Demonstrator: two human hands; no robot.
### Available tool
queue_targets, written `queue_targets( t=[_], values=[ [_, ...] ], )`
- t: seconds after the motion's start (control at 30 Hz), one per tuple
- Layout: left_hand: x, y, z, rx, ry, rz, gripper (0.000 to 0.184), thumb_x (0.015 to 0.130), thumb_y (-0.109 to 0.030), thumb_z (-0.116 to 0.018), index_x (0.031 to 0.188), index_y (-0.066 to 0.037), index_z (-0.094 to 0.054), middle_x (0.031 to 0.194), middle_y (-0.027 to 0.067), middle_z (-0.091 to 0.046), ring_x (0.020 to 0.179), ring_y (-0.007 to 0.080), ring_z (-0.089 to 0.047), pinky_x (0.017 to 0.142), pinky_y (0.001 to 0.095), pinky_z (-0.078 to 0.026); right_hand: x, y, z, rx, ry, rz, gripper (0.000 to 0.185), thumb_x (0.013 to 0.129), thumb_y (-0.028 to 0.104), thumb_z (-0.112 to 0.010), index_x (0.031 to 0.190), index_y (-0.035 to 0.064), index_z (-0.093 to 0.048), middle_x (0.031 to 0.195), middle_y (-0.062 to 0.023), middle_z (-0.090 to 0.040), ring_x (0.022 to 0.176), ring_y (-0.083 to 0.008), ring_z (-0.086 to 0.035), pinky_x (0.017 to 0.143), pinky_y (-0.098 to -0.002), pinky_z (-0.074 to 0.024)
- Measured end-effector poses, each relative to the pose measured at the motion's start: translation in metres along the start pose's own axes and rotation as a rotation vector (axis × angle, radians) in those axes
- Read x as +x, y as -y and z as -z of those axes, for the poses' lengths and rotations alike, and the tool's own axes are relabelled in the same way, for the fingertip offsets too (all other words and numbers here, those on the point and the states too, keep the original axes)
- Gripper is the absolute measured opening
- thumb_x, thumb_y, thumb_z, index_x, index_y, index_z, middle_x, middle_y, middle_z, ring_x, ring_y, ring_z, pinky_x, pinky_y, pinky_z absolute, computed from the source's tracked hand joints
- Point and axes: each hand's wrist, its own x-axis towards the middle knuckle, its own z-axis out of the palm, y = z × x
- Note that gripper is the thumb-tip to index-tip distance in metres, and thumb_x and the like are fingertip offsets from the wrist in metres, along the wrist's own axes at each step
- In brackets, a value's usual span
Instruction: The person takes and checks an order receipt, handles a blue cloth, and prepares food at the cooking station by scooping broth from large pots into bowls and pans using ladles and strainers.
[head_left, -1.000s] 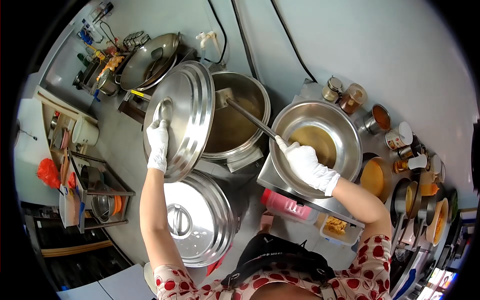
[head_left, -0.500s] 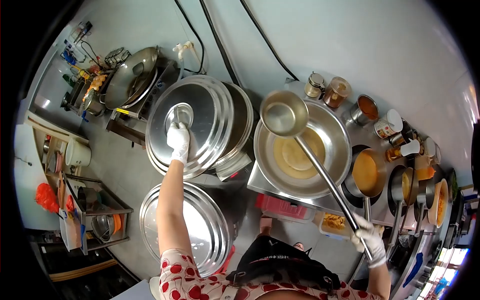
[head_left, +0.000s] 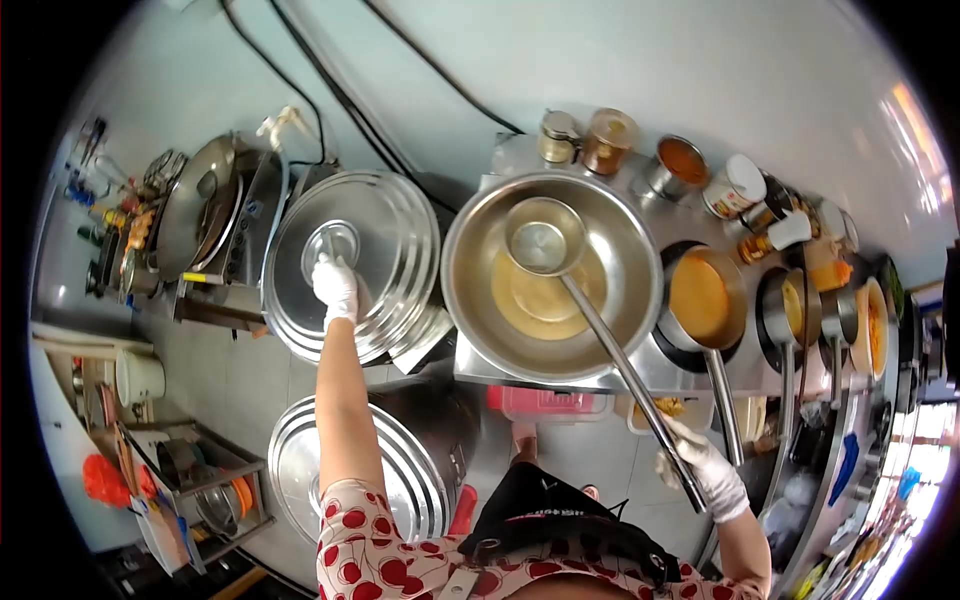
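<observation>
My left hand (head_left: pixel 337 287), in a white glove, is closed on the handle of a large round metal lid (head_left: pixel 393 240). The lid lies over a tall pot, whose inside is hidden. My right hand (head_left: pixel 708 472), also gloved, grips the long handle of a large ladle (head_left: pixel 618 358) near its end. The ladle's bowl hangs over a wide metal basin (head_left: pixel 625 215), with a little clear liquid in it. Pale brownish liquid (head_left: pixel 540 312) covers the bottom of the basin.
Saucepans, one with orange-brown sauce (head_left: pixel 700 295), line the counter on the right, with seasoning jars (head_left: pixel 608 140) behind. Another lidded pot (head_left: pixel 415 470) stands on the floor in front. A large wok (head_left: pixel 197 210) and a shelf rack (head_left: pixel 225 480) are at the left.
The lid has come across to cover the pot opening that showed beside it. The ladle's bowl has moved down and now sits within the basin's outline. My view has shifted.
</observation>
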Motion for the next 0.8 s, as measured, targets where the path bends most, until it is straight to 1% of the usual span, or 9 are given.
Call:
queue_targets(
  t=[0.1, 0.2, 0.3, 0.37, 0.4, 0.47, 0.53, 0.63, 0.8],
  values=[
    [-0.013, -0.007, 0.019, -0.096, -0.117, -0.116, 0.049, 0.079, -0.028, -0.066, 0.116, 0.002, -0.053, 0.096, 0.0264, -0.061, 0.089, 0.0418, -0.06, 0.081, 0.0483, -0.048, 0.012, -0.031, 0.026, -0.082, 0.132, 0.05, 0.086, 0.086, 0.055, -0.055, 0.146, 0.0043, -0.02, 0.107, -0.0208, -0.061, 0.084, -0.026, -0.065, 0.067, -0.0331, -0.0553],
    [-0.043, -0.042, 0.079, -0.401, -0.188, -0.192, 0.037, 0.08, -0.023, -0.063, 0.105, 0.004, -0.058, 0.099, 0.026, -0.061, 0.093, 0.0428, -0.058, 0.083, 0.0483, -0.045, -0.007, -0.045, 0.029, -0.089, 0.132, 0.141, 0.08, 0.09, 0.056, -0.047, 0.143, 0.0016, -0.025, 0.118, -0.02, -0.057, 0.099, -0.0279, -0.062, 0.081, -0.0369, -0.0528],
    [-0.084, -0.055, 0.107, -0.485, -0.375, -0.341, 0.033, 0.081, -0.012, -0.061, 0.107, 0.009, -0.058, 0.102, 0.0267, -0.063, 0.095, 0.0396, -0.061, 0.087, 0.0428, -0.046, -0.034, -0.099, 0.074, 0.002, -0.138, 0.102, 0.063, 0.094, 0.048, -0.047, 0.133, -0.0019, -0.041, 0.109, -0.0158, -0.062, 0.095, -0.0216, -0.063, 0.08, -0.0337, -0.0528],
    [-0.122, -0.069, 0.144, -0.682, -0.321, -0.39, 0.036, 0.085, -0.014, -0.059, 0.11, 0.011, -0.056, 0.101, 0.0277, -0.063, 0.096, 0.0396, -0.06, 0.09, 0.0442, -0.044, -0.071, -0.113, 0.081, -0.008, -0.262, 0.192, 0.053, 0.094, 0.042, -0.051, 0.123, -0.0026, -0.051, 0.103, -0.0127, -0.064, 0.09, -0.0189, -0.064, 0.078, -0.0314, -0.0532],
    [-0.16, -0.086, 0.19, -0.656, -0.078, -0.184, 0.052, 0.091, -0.028, -0.057, 0.129, 0.006, -0.046, 0.131, 0.0281, -0.045, 0.12, 0.0395, -0.044, 0.102, 0.0464, -0.035, -0.089, -0.132, 0.09, 0.024, -0.321, 0.216, 0.045, 0.094, 0.038, -0.054, 0.116, -0.0016, -0.055, 0.101, -0.011, -0.064, 0.087, -0.0188, -0.065, 0.077, -0.0302, -0.0534],
    [-0.174, -0.063, 0.183, -0.634, -0.294, -0.188, 0.056, 0.092, -0.031, -0.058, 0.132, 0.004, -0.042, 0.132, 0.0271, -0.042, 0.125, 0.0377, -0.041, 0.106, 0.0446, -0.033, -0.127, -0.168, 0.106, 0.051, -0.356, 0.24, 0.042, 0.093, 0.034, -0.056, 0.116, -0.0013, -0.055, 0.101, -0.0108, -0.064, 0.087, -0.0183, -0.065, 0.076, -0.0299, -0.0534],
    [-0.231, -0.101, 0.256, -0.732, -0.404, -0.183, 0.049, 0.094, -0.026, -0.054, 0.133, 0.002, -0.043, 0.134, 0.0227, -0.043, 0.122, 0.0349, -0.046, 0.104, 0.0424, -0.037, -0.163, -0.216, 0.121, 0.123, -0.388, 0.269, 0.033, 0.093, 0.027, -0.058, 0.112, 0.0004, -0.057, 0.099, -0.0096, -0.064, 0.086, -0.0165, -0.064, 0.075, -0.029, -0.0529],
    [-0.319, -0.15, 0.338, -0.942, -0.583, -0.454, 0.044, 0.095, -0.015, -0.051, 0.134, 0.003, -0.041, 0.136, 0.0195, -0.044, 0.123, 0.0297, -0.046, 0.102, 0.0383, -0.039, -0.221, -0.29, 0.142, 0.121, -0.473, 0.368, 0.024, 0.092, 0.022, -0.059, 0.105, 0.0021, -0.06, 0.095, -0.0079, -0.064, 0.083, -0.0152, -0.064, 0.075, -0.0279, -0.0522],
    [-0.51, -0.227, 0.42, -1.266, -0.526, -0.829, 0.041, 0.096, -0.007, -0.045, 0.135, 0.002, -0.038, 0.134, 0.0183, -0.046, 0.123, 0.0282, -0.047, 0.105, 0.0374, -0.037, -0.306, -0.433, 0.171, 0.257, -0.639, 0.613, 0.007, 0.087, 0.007, -0.058, 0.093, 0.0028, -0.06, 0.089, -0.0057, -0.063, 0.085, -0.0154, -0.063, 0.075, -0.0278, -0.0515]
  ],
)
